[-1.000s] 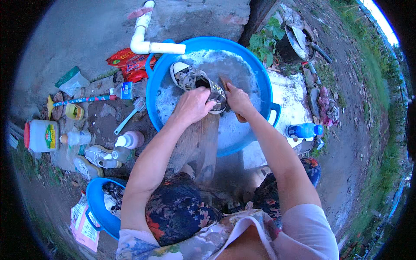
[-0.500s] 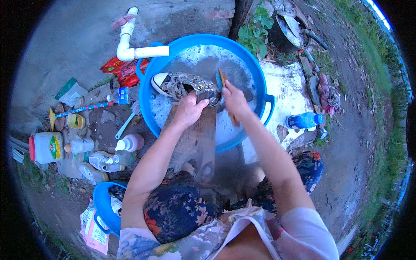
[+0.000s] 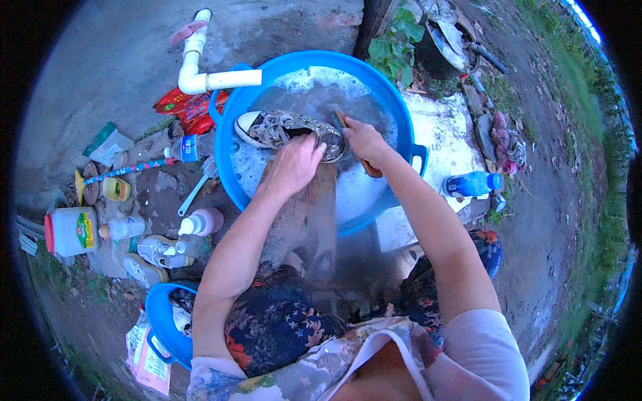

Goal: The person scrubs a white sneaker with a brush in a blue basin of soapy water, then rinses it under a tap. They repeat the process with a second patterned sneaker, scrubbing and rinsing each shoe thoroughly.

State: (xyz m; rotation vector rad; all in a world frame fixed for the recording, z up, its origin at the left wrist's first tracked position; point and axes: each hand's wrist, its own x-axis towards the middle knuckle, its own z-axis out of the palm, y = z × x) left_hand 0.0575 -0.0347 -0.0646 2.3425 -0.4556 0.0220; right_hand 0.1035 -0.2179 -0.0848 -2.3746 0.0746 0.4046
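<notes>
A patterned sneaker [image 3: 275, 128] with a white toe cap lies on its side, toe to the left, over a large blue tub [image 3: 406, 127] of sudsy water. My left hand [image 3: 296, 162] grips it near the ankle opening, fingers partly inside. Beside the heel, my right hand [image 3: 366, 142] is closed around a wooden scrubbing brush [image 3: 372, 170], its bristle side turned toward the shoe. Under the sneaker, a wooden board [image 3: 304, 224] slopes from the tub's near side toward my knees.
A white pipe [image 3: 231, 79] with a tap juts over the tub's left rim. To the left stand a pump bottle [image 3: 202, 222], grey sneakers [image 3: 160, 250], a long-handled brush [image 3: 194, 194] and a small blue basin [image 3: 160, 314]. A blue bottle [image 3: 473, 184] lies at right.
The fingers of my left hand have shifted toward the heel opening. My right hand has tilted the brush slightly and stays beside the heel.
</notes>
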